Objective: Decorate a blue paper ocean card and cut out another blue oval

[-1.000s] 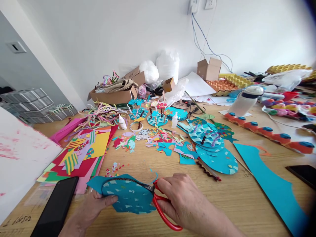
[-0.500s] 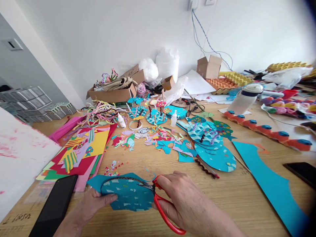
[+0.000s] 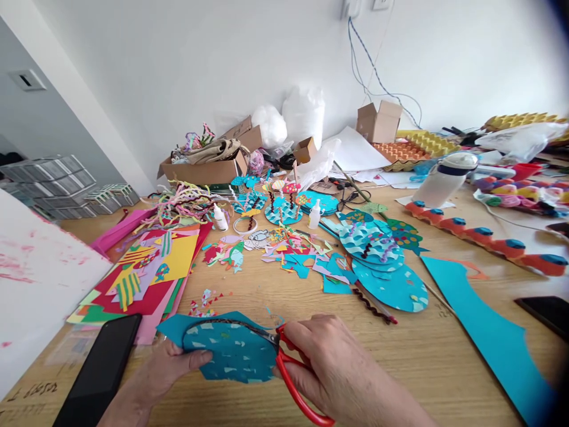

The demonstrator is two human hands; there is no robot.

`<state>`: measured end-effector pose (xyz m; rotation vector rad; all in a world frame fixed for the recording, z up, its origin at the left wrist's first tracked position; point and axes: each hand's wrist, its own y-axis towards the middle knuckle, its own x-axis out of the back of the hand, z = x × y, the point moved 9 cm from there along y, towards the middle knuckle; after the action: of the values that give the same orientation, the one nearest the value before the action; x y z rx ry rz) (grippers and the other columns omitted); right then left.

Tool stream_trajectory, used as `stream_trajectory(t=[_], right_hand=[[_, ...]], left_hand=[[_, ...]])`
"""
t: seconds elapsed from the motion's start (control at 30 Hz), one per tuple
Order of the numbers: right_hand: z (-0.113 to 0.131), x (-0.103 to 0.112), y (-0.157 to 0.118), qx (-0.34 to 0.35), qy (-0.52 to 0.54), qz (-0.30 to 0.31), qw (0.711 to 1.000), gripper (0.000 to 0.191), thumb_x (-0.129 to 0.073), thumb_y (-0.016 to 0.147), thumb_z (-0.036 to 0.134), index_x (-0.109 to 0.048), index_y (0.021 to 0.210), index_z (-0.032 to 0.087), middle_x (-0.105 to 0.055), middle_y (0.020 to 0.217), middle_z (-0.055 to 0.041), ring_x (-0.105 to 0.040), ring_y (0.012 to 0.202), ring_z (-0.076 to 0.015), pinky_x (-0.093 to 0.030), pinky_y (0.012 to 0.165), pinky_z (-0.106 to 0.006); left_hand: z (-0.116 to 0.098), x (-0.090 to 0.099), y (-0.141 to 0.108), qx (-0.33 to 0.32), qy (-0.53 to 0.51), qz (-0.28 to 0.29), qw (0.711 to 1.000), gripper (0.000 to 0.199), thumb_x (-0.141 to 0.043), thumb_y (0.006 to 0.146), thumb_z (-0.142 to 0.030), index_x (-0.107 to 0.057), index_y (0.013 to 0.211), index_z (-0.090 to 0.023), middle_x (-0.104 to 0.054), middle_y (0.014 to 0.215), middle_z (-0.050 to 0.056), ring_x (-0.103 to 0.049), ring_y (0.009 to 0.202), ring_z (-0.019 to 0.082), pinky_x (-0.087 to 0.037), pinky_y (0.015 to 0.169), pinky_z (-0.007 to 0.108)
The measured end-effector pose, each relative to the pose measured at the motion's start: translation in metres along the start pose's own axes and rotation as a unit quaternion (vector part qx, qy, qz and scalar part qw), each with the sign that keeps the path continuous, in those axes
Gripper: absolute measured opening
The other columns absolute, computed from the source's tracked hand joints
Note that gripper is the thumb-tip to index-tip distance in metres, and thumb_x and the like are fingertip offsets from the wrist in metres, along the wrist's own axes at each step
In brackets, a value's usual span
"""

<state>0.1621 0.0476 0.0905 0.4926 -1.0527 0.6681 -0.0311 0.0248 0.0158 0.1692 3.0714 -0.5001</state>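
My left hand (image 3: 171,365) pinches the left edge of a blue paper piece (image 3: 231,353), its thumb lying on top. Pale small scraps dot the paper, and a dark curved line runs along its upper part. In my right hand (image 3: 322,353) are red-handled scissors (image 3: 288,373), fingers through the loops. Their blades reach left over the paper's upper right edge, close to the curved line. A thin blue paper sliver (image 3: 269,314) curls just above the blades. Part of the right thumb is hidden behind the handle.
A black phone (image 3: 100,370) lies left, beside stacked coloured paper (image 3: 155,284). Ahead are paper scraps (image 3: 296,264), glue bottles (image 3: 220,217) and decorated blue discs (image 3: 389,284). A large blue sheet (image 3: 480,326) lies right. Behind stand a cardboard box (image 3: 204,172) and a water bottle (image 3: 447,178).
The scissor blades have closed further along the curved line. The view has shifted slightly; both hands keep their grip.
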Motion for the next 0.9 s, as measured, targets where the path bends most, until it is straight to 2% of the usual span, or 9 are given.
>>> stream_trajectory(t=[0.23, 0.47, 0.77, 0.9], right_hand=[[0.0031, 0.0006, 0.0031, 0.024, -0.014, -0.008, 1.0, 0.017, -0.043, 0.083, 0.03, -0.046, 0.069, 0.02, -0.056, 0.06, 0.0018, -0.045, 0.051, -0.0116, -0.018, 0.052, -0.027], [0.0052, 0.0004, 0.004, 0.037, -0.015, -0.001, 0.999, 0.017, -0.042, 0.084, 0.028, -0.047, 0.07, 0.019, -0.058, 0.06, 0.0013, -0.048, 0.05, -0.0111, -0.019, 0.051, -0.027], [-0.0012, 0.0041, 0.0032, 0.002, 0.021, 0.025, 0.999, 0.014, -0.043, 0.083, 0.034, -0.048, 0.079, 0.022, -0.061, 0.073, -0.0004, -0.054, 0.065, -0.0165, -0.028, 0.06, -0.026], [-0.0019, 0.0058, 0.0029, -0.007, 0.025, 0.034, 0.999, 0.015, -0.042, 0.084, 0.034, -0.048, 0.079, 0.022, -0.061, 0.073, -0.0009, -0.054, 0.066, -0.0171, -0.029, 0.061, -0.026]], left_hand=[[0.0037, 0.0018, 0.0, -0.004, -0.043, -0.017, 0.999, 0.028, -0.076, 0.059, -0.031, -0.073, 0.086, -0.021, -0.074, 0.077, 0.005, -0.068, 0.073, 0.027, -0.054, 0.072, 0.041], [0.0008, 0.0017, -0.0016, -0.005, -0.047, -0.031, 0.998, 0.029, -0.077, 0.057, -0.033, -0.073, 0.084, -0.024, -0.074, 0.075, 0.004, -0.068, 0.07, 0.026, -0.055, 0.069, 0.038], [-0.0012, -0.0016, -0.001, 0.0, -0.024, -0.018, 1.0, 0.026, -0.077, 0.057, -0.03, -0.073, 0.08, -0.02, -0.074, 0.073, 0.005, -0.068, 0.07, 0.027, -0.055, 0.067, 0.037], [-0.0022, -0.0053, 0.0006, 0.005, -0.011, -0.007, 1.0, 0.032, -0.076, 0.059, -0.031, -0.072, 0.089, -0.02, -0.074, 0.074, 0.006, -0.068, 0.071, 0.028, -0.055, 0.069, 0.039]])
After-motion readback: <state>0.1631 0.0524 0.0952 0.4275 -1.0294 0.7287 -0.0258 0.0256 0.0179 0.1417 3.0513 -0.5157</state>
